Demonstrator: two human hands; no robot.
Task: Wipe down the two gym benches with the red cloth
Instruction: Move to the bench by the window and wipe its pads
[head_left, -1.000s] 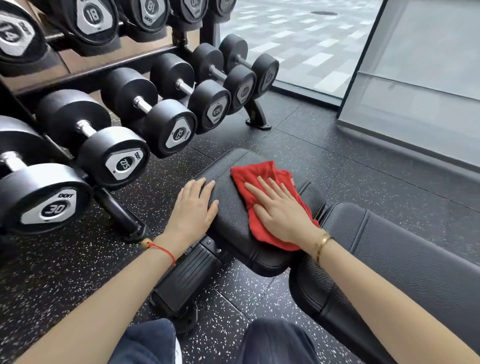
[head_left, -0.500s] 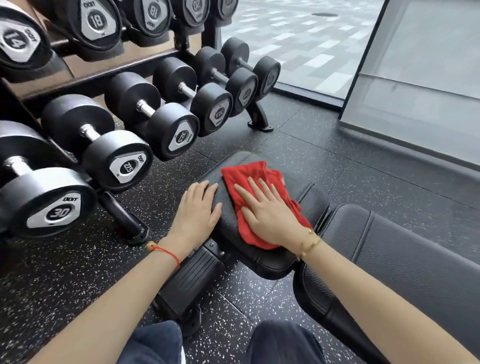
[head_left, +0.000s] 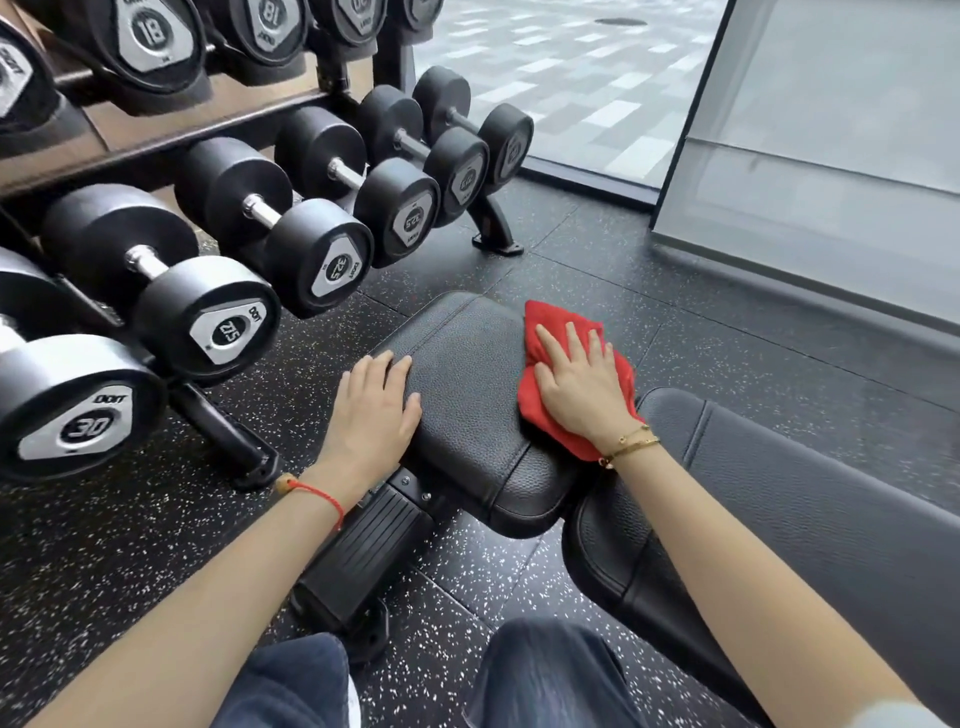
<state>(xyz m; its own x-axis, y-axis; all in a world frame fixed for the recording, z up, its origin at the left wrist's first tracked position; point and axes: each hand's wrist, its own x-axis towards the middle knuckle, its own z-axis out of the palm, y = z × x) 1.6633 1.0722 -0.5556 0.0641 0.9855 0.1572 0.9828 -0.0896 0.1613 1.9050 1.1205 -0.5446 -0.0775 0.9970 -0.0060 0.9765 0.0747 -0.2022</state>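
Your right hand (head_left: 579, 387) lies flat with fingers spread, pressing the red cloth (head_left: 563, 379) onto the right side of the seat pad (head_left: 467, 395). Your left hand (head_left: 374, 405) rests open on the pad's left edge, holding nothing, and the dumbbell rack (head_left: 228, 260) stands just left of the pad.

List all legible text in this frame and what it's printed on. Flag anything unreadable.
"30" and "DOIT": end cap of the nearest lower-rack dumbbell.
"27.5": end cap of the next dumbbell; its brand mark is blurred.
"32.5": third dumbbell's end cap, a soft read.
"18": two upper-rack dumbbell caps.
Fourth and fifth lower-rack caps: too blurred to read.
No text on the bench pad or red cloth.
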